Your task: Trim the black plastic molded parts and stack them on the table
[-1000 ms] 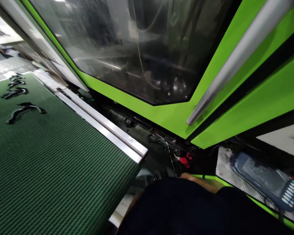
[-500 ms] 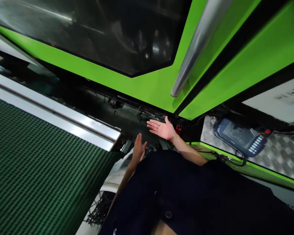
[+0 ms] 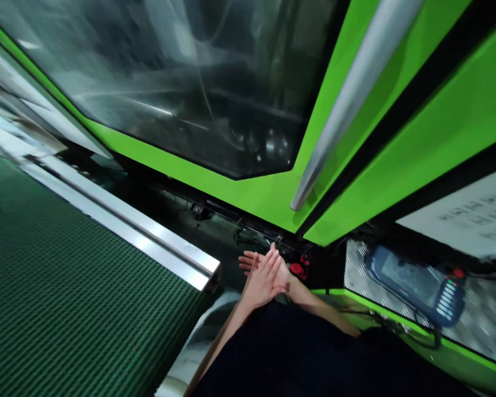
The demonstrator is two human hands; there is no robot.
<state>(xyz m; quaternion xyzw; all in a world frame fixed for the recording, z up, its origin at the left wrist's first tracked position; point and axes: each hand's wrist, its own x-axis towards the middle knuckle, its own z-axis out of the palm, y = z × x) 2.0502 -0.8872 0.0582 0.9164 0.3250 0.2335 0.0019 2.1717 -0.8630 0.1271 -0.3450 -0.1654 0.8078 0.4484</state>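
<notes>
Since my left hand (image 3: 262, 281) lies flat against my right hand (image 3: 246, 261), both open, neither grips anything. Nearest them sits a red fitting (image 3: 296, 268), below the green machine door (image 3: 248, 204) and its steel handle (image 3: 355, 105). A teach pendant (image 3: 413, 284) rests untouched on checker plate (image 3: 357, 275).

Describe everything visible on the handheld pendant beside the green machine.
The handheld control pendant has a dark blue casing, a grey screen, a column of keys and a red knob at one corner. It lies on aluminium tread plate, with a dark cable leaving its lower end. Nothing else is seen touching it.
</notes>
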